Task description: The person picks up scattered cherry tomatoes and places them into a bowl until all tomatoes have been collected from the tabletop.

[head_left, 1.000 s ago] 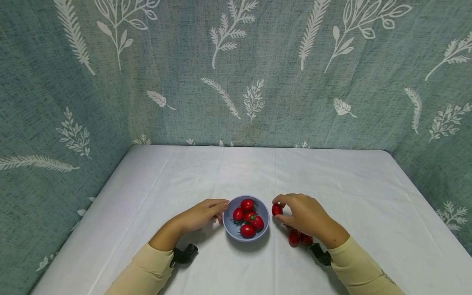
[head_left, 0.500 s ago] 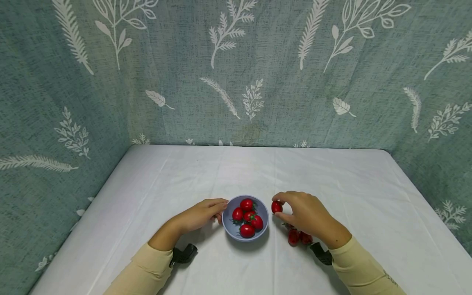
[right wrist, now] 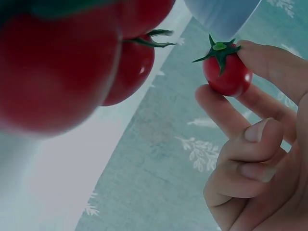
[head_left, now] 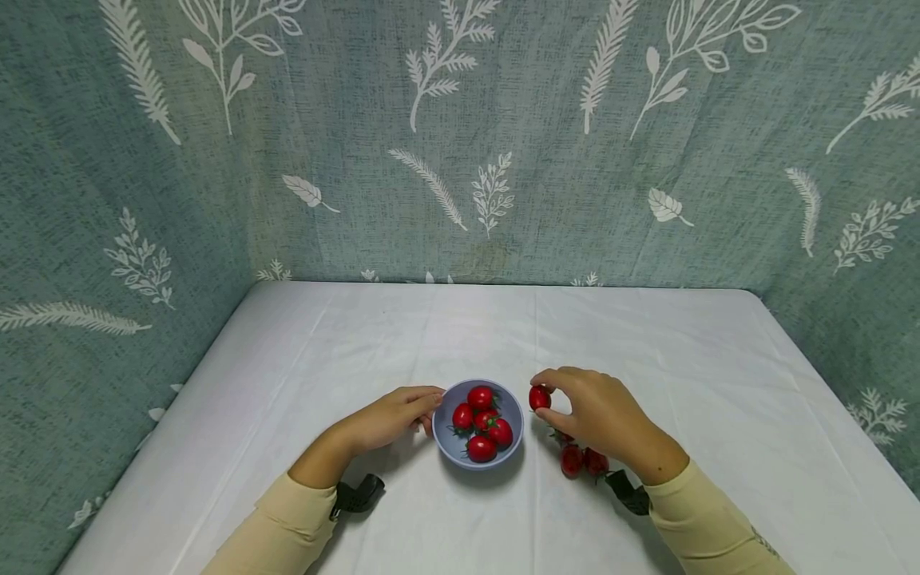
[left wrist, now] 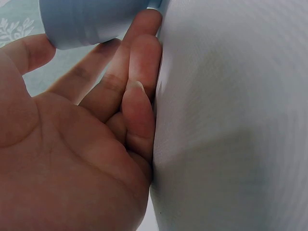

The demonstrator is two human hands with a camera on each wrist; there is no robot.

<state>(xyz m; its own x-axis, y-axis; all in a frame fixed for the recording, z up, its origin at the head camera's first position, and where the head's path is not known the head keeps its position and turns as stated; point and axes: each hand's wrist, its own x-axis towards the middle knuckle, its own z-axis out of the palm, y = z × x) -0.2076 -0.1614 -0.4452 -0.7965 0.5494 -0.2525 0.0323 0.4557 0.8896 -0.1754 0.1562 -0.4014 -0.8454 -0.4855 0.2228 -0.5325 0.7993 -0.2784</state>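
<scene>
A blue-grey bowl (head_left: 447, 449) stands on the white-covered table with several red cherry tomatoes (head_left: 481, 449) inside. My left hand (head_left: 394, 417) holds it at its left side, thumb by the rim; in the left wrist view the fingertips meet the bowl's wall (left wrist: 91, 24) low down, near the cloth. To the right of the bowl, my right hand (head_left: 600, 411) pinches one cherry tomato (head_left: 540, 398) between thumb and fingers. The right wrist view shows that tomato's green stem top (right wrist: 220, 46) facing the camera. More tomatoes (head_left: 572, 461) lie below the right palm, partly hidden by the hand.
A white cloth (head_left: 402, 335) covers the table. Green leaf-patterned fabric (head_left: 460, 208) hangs behind it and at both sides. Black wrist cameras (head_left: 359, 493) sit under the forearms. In the right wrist view, loose tomatoes (right wrist: 53, 72) loom very near the lens.
My right hand has risen slightly in the head view with the pinched tomato, uncovering more of the loose tomatoes beneath. The left hand and the bowl have stayed in place.
</scene>
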